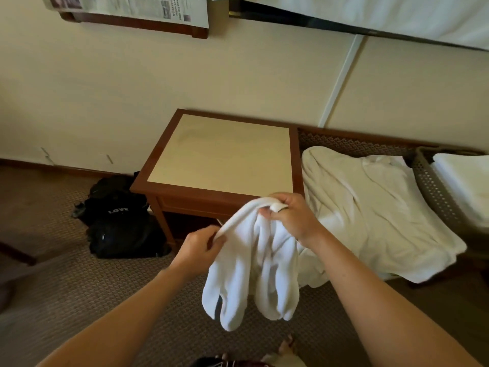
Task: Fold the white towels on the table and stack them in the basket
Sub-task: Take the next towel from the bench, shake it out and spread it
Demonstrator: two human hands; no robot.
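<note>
White terry towel point(251, 260) hangs limp over the carpet, near the table point(225, 152); left hand point(197, 249) and right hand point(292, 217) pinch its top edge. Soft and light, it is best taken by the corners. More towels point(370, 207) lie right, beside the basket point(434, 186); a black bag point(119, 215) sits left.

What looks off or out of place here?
Nothing damaged or spilled. One large white towel lies rumpled and unfolded, draped over the surface beside the basket. Both hands, left and right, grip a bunched towel in mid-air.
</note>
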